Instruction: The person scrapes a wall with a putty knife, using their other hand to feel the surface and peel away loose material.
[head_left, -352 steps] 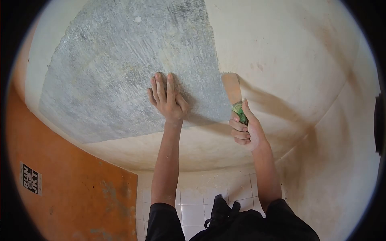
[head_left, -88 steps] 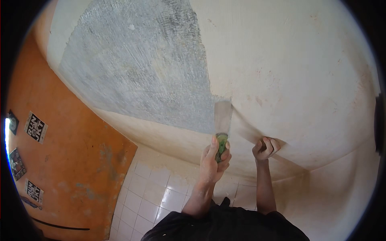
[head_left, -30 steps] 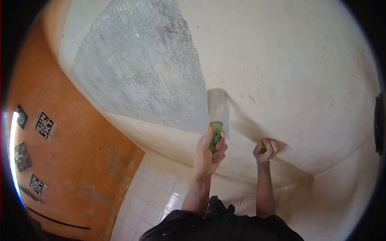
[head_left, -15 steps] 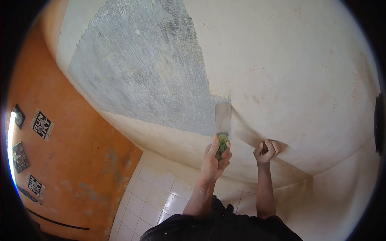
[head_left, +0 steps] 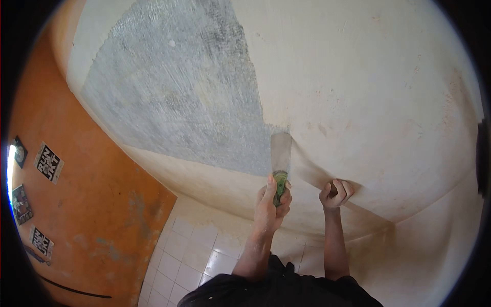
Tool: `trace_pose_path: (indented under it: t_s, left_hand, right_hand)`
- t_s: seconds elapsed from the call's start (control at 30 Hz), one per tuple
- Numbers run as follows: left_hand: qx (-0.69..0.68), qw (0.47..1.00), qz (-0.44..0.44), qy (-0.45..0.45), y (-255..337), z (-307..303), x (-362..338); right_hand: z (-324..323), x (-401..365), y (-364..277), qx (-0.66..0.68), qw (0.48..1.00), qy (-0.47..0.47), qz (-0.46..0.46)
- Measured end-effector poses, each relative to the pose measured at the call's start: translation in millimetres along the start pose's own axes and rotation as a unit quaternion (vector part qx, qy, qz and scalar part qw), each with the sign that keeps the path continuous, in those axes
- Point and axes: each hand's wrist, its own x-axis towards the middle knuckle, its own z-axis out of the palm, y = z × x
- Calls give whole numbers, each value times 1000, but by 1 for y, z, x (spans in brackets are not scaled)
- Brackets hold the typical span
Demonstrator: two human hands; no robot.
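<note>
A scraper with a wide metal blade and a green handle is gripped in my left hand, thumb along the handle. Its blade points up and lies against the wall, at the lower right corner of a rough grey patch. To the right, my right hand is curled into a fist close to the wall. What its fingers close around, if anything, is hidden. Cream-coloured wall surface surrounds the grey patch.
An orange wall with several stickers stands at the left. Pale tiles show below, beside my black clothing. A wall corner lies at the lower right, and a dark object is at the right edge.
The view has shifted slightly, so the wall and stickers sit a little differently. The scraper blade looks slightly lower and more tilted to the left; both hands keep their grip.
</note>
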Motion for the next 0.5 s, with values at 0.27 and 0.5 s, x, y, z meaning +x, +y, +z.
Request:
trace_pose_path:
  t_s: [0.27,0.5]
  left_hand:
    - [9,1000,2,-5,12,10,0]
    - [-7,1000,-7,-7,10,9,-2]
  right_hand:
    - [0,2,-4,4,1000,-10,-2]
    - [2,2,-4,7,1000,-9,4]
